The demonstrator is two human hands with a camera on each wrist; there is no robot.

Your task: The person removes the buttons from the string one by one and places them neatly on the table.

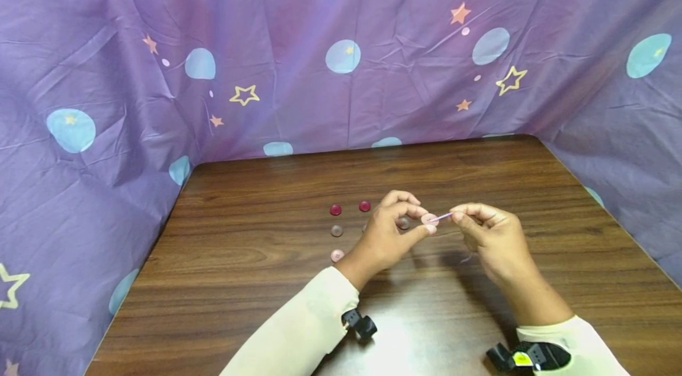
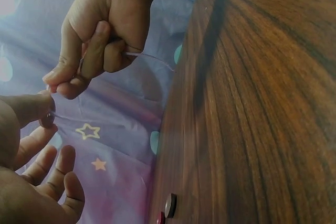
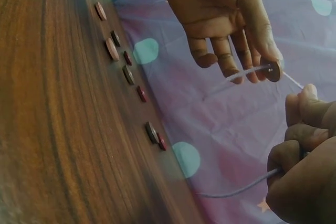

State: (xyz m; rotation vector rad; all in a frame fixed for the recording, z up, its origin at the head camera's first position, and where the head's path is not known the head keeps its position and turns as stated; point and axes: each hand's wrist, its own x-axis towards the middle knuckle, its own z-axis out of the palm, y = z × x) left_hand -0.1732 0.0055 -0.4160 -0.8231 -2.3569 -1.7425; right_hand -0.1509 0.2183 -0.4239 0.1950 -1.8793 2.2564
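Note:
A pink button (image 1: 429,219) is pinched at its edge between the thumb and index finger of my left hand (image 1: 388,231), above the table. The other fingers of that hand spread apart in the left wrist view. A thin lilac cord (image 1: 441,218) passes through a hole in the button (image 3: 271,72), as the right wrist view shows, with a length trailing on the far side. My right hand (image 1: 494,240) pinches the cord close to the button between thumb and index finger. Its remaining fingers curl in, and a loose stretch of cord (image 3: 239,189) hangs out below them.
On the wood table (image 1: 240,305), left of and behind my left hand, lie several buttons: dark red ones (image 1: 335,209), brown ones (image 1: 337,231) and a pink one (image 1: 337,256). My left hand partly hides this group. A purple patterned cloth (image 1: 298,21) hangs behind and beside the table.

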